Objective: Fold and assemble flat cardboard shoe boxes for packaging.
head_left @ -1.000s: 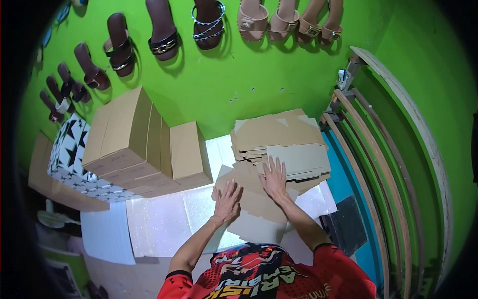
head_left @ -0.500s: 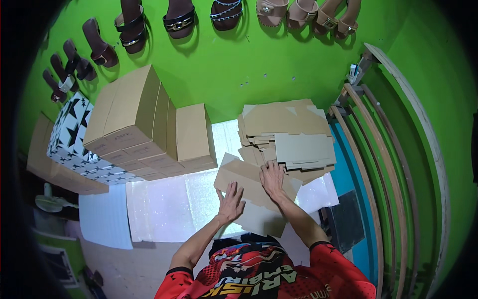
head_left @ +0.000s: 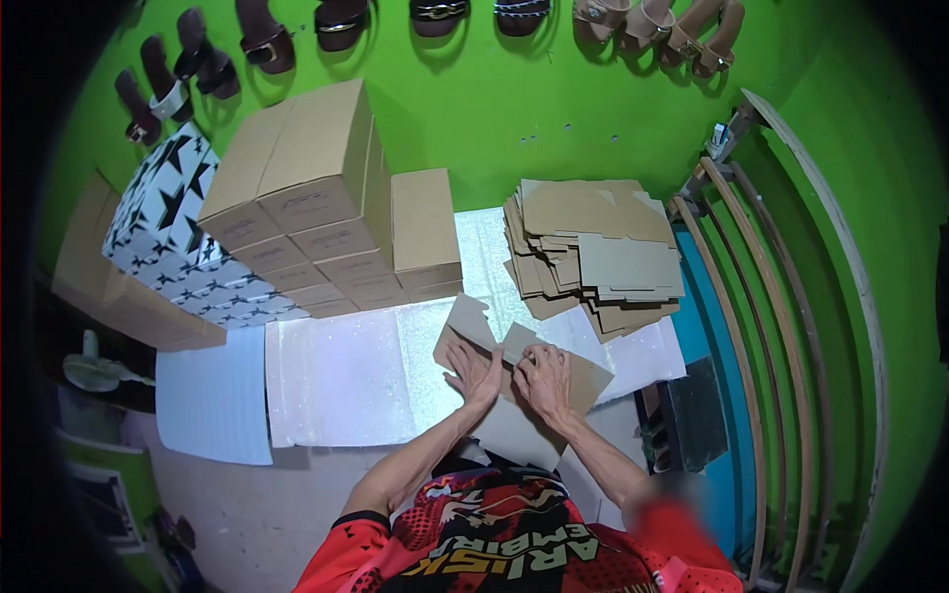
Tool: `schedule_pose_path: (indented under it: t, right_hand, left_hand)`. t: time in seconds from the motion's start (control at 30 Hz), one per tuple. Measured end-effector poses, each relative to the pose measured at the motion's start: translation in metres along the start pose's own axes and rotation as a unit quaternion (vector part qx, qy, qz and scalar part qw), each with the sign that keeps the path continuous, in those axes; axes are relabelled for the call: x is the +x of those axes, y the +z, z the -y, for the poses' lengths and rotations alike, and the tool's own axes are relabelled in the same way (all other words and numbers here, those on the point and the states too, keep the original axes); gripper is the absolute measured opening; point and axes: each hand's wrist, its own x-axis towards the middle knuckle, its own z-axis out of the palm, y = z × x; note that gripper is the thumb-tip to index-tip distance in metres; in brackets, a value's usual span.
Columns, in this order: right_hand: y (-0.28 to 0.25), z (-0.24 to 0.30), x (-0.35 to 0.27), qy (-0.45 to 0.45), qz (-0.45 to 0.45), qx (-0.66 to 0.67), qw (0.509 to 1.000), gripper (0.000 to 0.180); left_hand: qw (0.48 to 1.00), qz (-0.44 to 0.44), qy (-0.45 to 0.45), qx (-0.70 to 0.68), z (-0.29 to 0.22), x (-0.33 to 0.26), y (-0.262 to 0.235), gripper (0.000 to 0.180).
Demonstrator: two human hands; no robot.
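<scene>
A brown cardboard box blank [head_left: 588, 381] with a greyish inner side lies in front of me at the table's near edge, and its far flaps are partly folded up. My left hand [head_left: 476, 376] presses on its left part, fingers stretched out and thumb pointing away from me. Close beside it, my right hand [head_left: 544, 381] has its fingers bent around the folded edge of a flap near the middle. Part of the blank hides under both hands. Beyond it on the right stands a pile of flat cardboard blanks [head_left: 573, 210], a smaller grey piece [head_left: 633, 267] on top.
Stacked brown boxes [head_left: 326, 203] stand at the back left, beside black-and-white star-patterned boxes [head_left: 163, 212]. A shiny white sheet [head_left: 341, 385] covers the table. Sandals [head_left: 267, 40] line the green wall. Wooden rails [head_left: 756, 346] run along the right; a fan [head_left: 94, 366] is at far left.
The blank's far flaps have been folded up from lying flat. My left hand has moved right, closer to my right hand, whose fingers have curled onto a flap. The view has shifted.
</scene>
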Motion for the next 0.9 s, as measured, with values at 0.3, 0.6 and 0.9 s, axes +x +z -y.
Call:
schedule_pose_path:
  t: [0.3, 0.6, 0.9]
  right_hand:
    - [-0.016, 0.047, -0.010, 0.063, -0.052, 0.021, 0.996, 0.031]
    - [-0.013, 0.055, -0.018, 0.090, 0.069, 0.015, 0.993, 0.031]
    - [-0.016, 0.137, -0.039, 0.068, 0.104, 0.163, 0.979, 0.061]
  left_hand:
    - [0.997, 0.008, 0.073, -0.020, 0.059, -0.037, -0.022, 0.086]
    - [0.982, -0.016, 0.190, 0.013, 0.072, -0.075, -0.068, 0.080]
    - [0.930, -0.078, 0.343, 0.108, 0.102, -0.070, -0.129, 0.082]
